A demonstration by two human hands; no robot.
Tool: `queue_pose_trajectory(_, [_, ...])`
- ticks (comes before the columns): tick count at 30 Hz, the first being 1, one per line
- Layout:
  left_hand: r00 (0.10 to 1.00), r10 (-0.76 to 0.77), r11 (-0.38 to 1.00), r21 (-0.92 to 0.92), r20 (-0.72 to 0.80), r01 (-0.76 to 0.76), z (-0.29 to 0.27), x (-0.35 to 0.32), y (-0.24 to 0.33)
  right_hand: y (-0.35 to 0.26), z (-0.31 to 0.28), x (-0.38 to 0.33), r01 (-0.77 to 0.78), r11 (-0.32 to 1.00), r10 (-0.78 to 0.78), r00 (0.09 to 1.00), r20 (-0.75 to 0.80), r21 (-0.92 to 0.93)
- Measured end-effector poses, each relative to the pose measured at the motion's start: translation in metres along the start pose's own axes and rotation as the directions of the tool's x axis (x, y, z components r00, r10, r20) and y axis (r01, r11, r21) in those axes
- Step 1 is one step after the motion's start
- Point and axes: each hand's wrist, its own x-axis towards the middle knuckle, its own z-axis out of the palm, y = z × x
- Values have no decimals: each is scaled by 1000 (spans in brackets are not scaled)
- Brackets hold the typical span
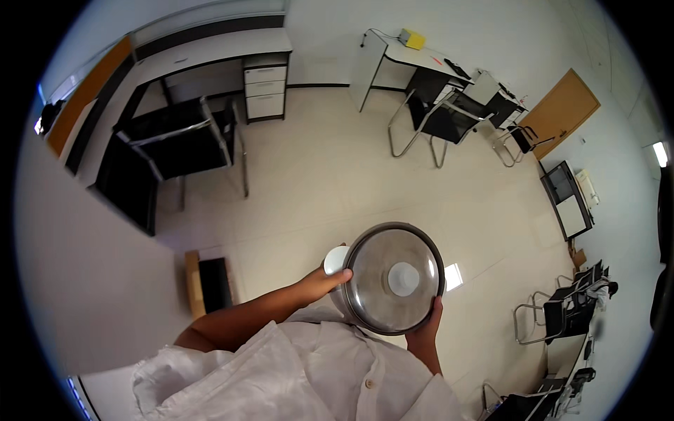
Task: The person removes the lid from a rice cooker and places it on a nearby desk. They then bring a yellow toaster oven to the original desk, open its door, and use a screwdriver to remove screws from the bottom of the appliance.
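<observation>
Up at chest height, a round steel pot [393,278] with a glass lid is held between both hands.

Left hand [324,282] presses its fingers against the pot's left rim, touching a small white handle [335,259]; right hand [426,327] cups the lower right edge, fingers curled round it (the white knob [404,278] sits mid-lid). Below lies a pale tiled floor [330,182], with a black chair [184,137] and a white desk [400,56] well apart.

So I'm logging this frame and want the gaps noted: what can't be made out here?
- Head view: the metal bowl hides most of the white cup and the left hand fingertips.
- Right hand: only fingers on the rim show.
- Yellow box on the far desk: too small to identify.
</observation>
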Motion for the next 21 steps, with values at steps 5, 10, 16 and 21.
queue_pose_trajectory(5, [996,-51,996,-70,72,56,-21,183,86,-55,13,159,101,993,-94,989,-113,59])
queue_pose_trajectory(10, [995,-76,997,15,71,75,-51,363,144,-98,-2,349,88,991,-78,992,-103,97])
queue_pose_trajectory(16, [986,-59,996,58,-153,68,-105,560,233,-165,17,625,-59,993,58,998,14,102])
queue_pose_trajectory(21, [962,43,999,33,-269,-36,-169,682,297,-215,77,814,-157,986,151,985,80,62])
